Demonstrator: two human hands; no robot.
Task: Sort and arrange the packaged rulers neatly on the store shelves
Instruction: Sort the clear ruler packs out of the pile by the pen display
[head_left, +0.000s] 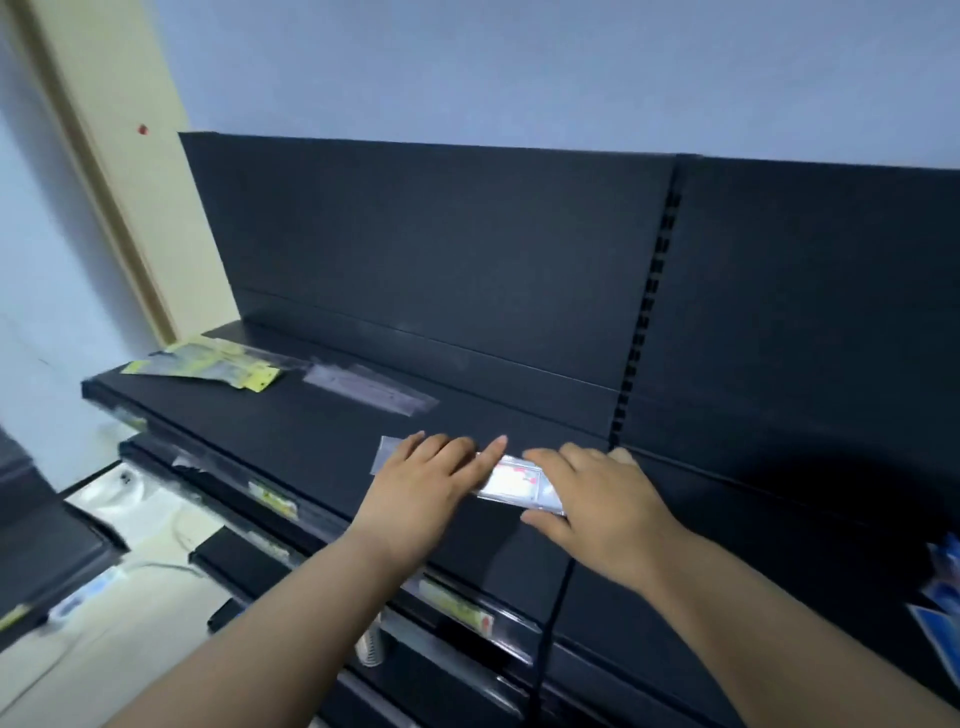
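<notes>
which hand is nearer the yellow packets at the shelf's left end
Left. The left hand rests on the clear ruler pack, right of the yellow packets; the right hand sits farther right, at the pack's other end.

You face a pale blue-grey wall (519, 67) across the upper frame. A cream pillar (156, 208) stands at upper left. Light floor (130, 665) shows at lower left, beside the black shelving unit (467, 249).

Front ruler pack (514, 480): clear sleeve with a white and red insert, lying flat lengthwise on the black shelf (291, 431)
Clear ruler packs (369, 387): flat, overlapping, further back toward the left
Yellow ruler packs (202, 361): loosely fanned heap at the shelf's left end
</notes>
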